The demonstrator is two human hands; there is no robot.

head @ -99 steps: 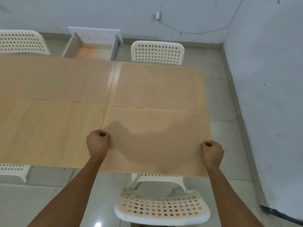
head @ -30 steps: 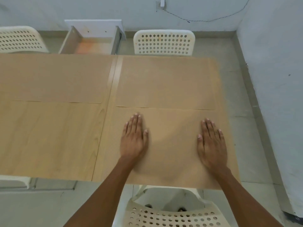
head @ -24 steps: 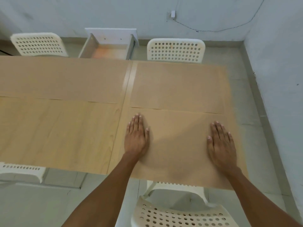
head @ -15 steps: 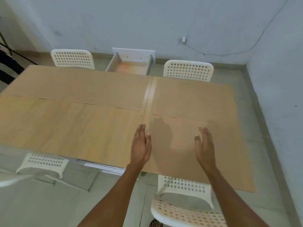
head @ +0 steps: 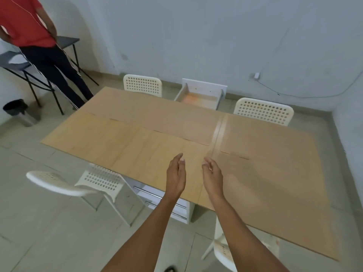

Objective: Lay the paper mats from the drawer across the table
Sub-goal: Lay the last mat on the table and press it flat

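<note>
Hands are lifting off the near right paper mat (head: 275,189) and swinging left.

The left hand (head: 175,178) and right hand (head: 213,178) are hovering loose-fingered, holding nothing, while three mats are lying flat on the tabletop (head: 110,142); its near left part is showing bare wood. Likely a fourth mat is needing fetching from the open drawer (head: 198,97) beyond.

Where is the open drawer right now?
In the head view, the drawer stands open beyond the table's far edge, between two white chairs.
</note>
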